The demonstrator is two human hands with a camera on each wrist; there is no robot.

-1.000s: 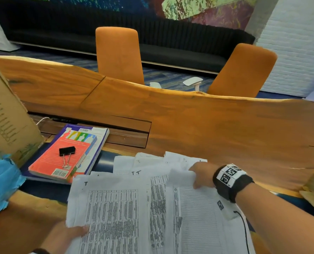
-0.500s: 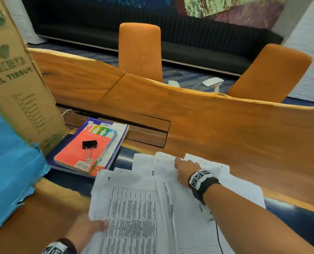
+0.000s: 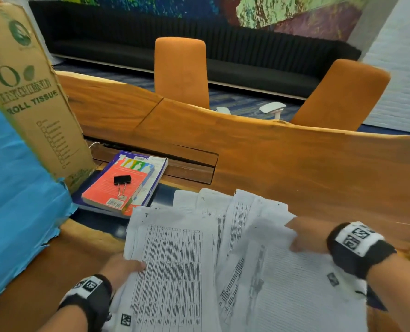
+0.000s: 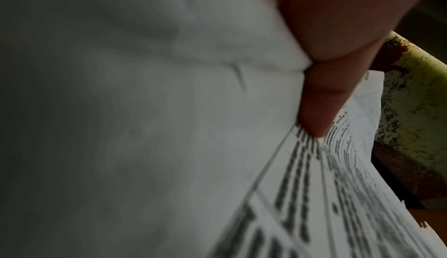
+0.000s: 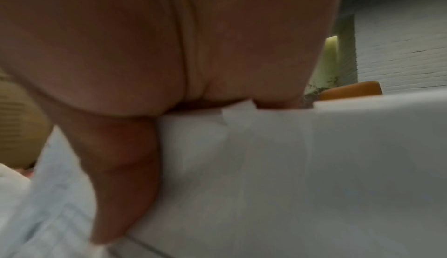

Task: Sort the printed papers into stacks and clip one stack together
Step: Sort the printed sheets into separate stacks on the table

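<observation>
My left hand (image 3: 121, 268) pinches the printed papers (image 3: 175, 259) at lower centre, thumb on top. My right hand (image 3: 310, 238) grasps their right edge, wrist bent inward; the binder clip (image 3: 122, 182) lies on the books (image 3: 127, 183).

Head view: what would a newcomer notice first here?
Probably the fan of printed papers spread at the near edge of the wooden table, with the left hand gripping the left edge and the right hand holding a sheet at the right. Next, the black binder clip lying unused on the red book to the left, beside a tall cardboard box.
</observation>
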